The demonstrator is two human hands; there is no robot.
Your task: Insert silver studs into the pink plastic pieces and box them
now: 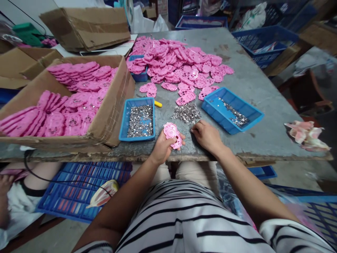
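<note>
My left hand (pixel 163 147) grips a pink plastic piece (pixel 172 133) with a moulded front, thumb on its face, just above the table's near edge. To the right of it, my right hand (pixel 206 135) rests low over the table with its fingers curled together at the near side of a heap of small metal parts (pixel 186 113). Whether anything sits between those fingertips is hidden. Left of the heap stands a blue tray (pixel 121 135) of small silvery parts. A second blue tray (pixel 250 124), lying at an angle on the right, holds fewer of them.
A big pile of pink pieces (pixel 179 59) covers the table's far middle. At left, a cardboard box (pixel 116 102) holds stacked pink pieces. A yellow-handled tool (pixel 158 104) lies beside the left tray. Crumpled scraps (pixel 306 135) lie at the right corner. Another person's hand (pixel 5 182) shows at far left.
</note>
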